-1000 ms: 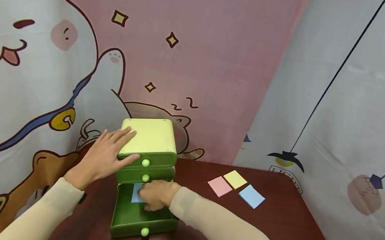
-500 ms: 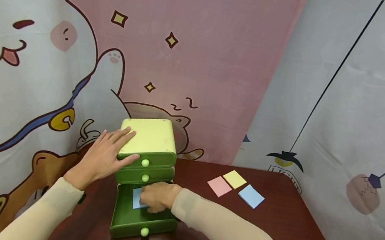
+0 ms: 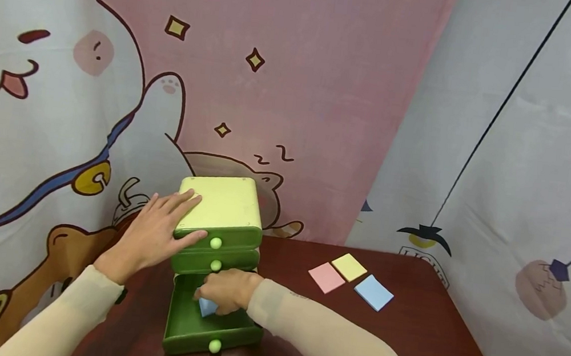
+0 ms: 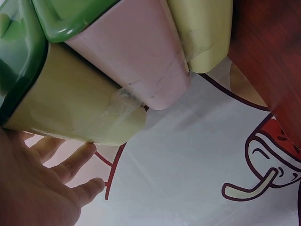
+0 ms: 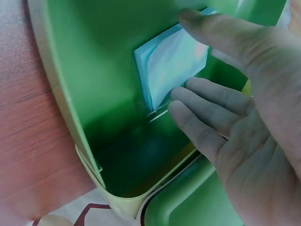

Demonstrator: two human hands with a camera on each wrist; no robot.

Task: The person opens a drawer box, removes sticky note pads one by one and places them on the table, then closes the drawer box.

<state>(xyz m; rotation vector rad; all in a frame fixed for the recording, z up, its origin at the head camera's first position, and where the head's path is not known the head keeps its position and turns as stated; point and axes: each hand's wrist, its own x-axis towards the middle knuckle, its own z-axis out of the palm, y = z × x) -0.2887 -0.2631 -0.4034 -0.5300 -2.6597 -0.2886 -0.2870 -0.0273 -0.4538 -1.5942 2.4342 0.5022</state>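
A small stacked drawer unit [image 3: 221,197] with a pale yellow top and green fronts stands on the table. Its bottom drawer [image 3: 184,320] is pulled out. My left hand [image 3: 153,234] rests on the unit's top left edge, fingers spread, thumb along the top drawer's front. Inside the bottom drawer, my right hand [image 3: 230,290] grips a light blue sticky note pad [image 5: 176,59] by opposite edges, thumb on one side and fingertips on the other. From the head, the hand covers part of the pad. The left wrist view shows fingers [image 4: 77,162] against a yellow drawer casing [image 4: 80,103].
To the right on the dark red table [image 3: 404,338] lie a pink note pad [image 3: 326,277], a yellow note pad [image 3: 349,268] and another blue note pad [image 3: 374,292]. A cartoon-printed cloth [image 3: 325,90] hangs behind the table. Clear tape [image 4: 129,96] joins the casings.
The blue pad in the drawer has slid toward the drawer's front and turned slightly. My right thumb has come round to its left side. The left hand stays in place.
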